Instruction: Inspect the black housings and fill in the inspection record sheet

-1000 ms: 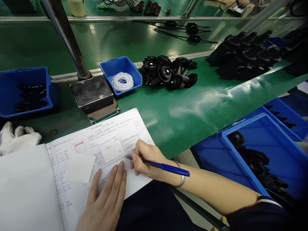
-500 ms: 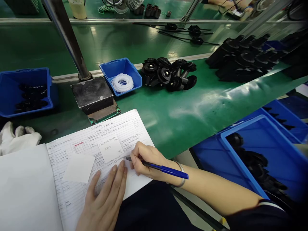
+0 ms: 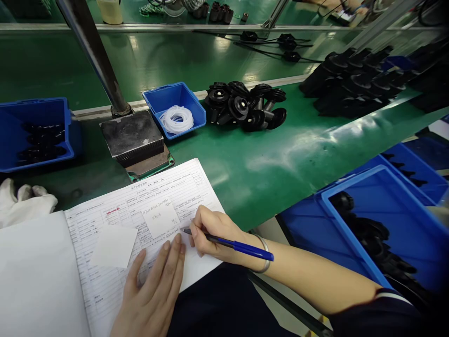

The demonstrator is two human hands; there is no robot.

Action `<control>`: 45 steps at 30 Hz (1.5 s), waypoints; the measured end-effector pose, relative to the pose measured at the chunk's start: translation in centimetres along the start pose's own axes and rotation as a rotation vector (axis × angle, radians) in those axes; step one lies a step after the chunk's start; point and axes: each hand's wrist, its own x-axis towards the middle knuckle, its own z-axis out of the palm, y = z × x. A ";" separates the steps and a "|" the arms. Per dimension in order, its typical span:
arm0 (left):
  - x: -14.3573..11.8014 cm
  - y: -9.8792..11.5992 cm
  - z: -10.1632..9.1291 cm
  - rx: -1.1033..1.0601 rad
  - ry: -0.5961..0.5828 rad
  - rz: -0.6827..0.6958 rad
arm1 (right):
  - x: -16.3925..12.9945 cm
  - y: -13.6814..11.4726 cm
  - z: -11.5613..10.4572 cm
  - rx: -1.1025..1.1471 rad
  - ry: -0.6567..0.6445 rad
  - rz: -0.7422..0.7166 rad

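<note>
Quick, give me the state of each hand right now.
Left hand: open, lying flat on the printed form, holding nothing.
Right hand: closed around the blue pen, tip on the form.

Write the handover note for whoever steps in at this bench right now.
Right hand grips the blue pen, tip on the printed form just below a small handwritten slip. Left hand lies flat on the form, pinning it. Done: some handwriting shows beside the pen tip. Left: the line under the pen looks unfinished. Black parts sit piled on the green bench.
</note>
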 end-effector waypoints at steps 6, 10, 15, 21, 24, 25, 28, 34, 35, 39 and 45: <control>0.0 0.0 0.1 -0.018 0.006 -0.007 | 0.1 -0.1 0.1 0.021 0.003 0.031; 0.0 -0.1 0.0 -0.022 0.006 -0.007 | 0.1 -0.1 0.0 0.017 0.002 0.024; 0.1 -0.1 0.0 -0.016 0.007 0.000 | 0.0 -0.1 0.1 0.045 0.009 0.066; 0.0 -0.2 0.1 -0.013 0.022 0.007 | -0.3 -0.1 -0.1 0.077 0.020 0.022; 0.0 -0.2 0.0 -0.012 0.019 0.005 | -0.4 0.0 -0.3 0.092 0.040 0.016; 0.0 -0.1 -0.1 -0.008 0.017 0.007 | -0.5 0.0 -0.3 0.089 0.038 0.018; 0.1 0.1 -0.2 0.008 0.013 0.015 | -0.4 0.0 -0.5 0.096 -0.007 0.037; 0.5 0.8 -0.4 0.037 -0.038 -0.008 | -0.5 0.0 -0.4 0.049 0.011 0.009; 0.6 0.8 -0.4 0.033 -0.048 -0.013 | -0.6 0.0 -0.4 0.037 0.013 0.001; 0.9 1.0 -0.4 0.017 -0.045 -0.022 | -0.6 0.1 -0.5 0.042 -0.003 -0.011; 0.8 0.9 -0.1 0.012 -0.019 -0.021 | -0.4 0.0 -0.5 0.039 -0.020 0.020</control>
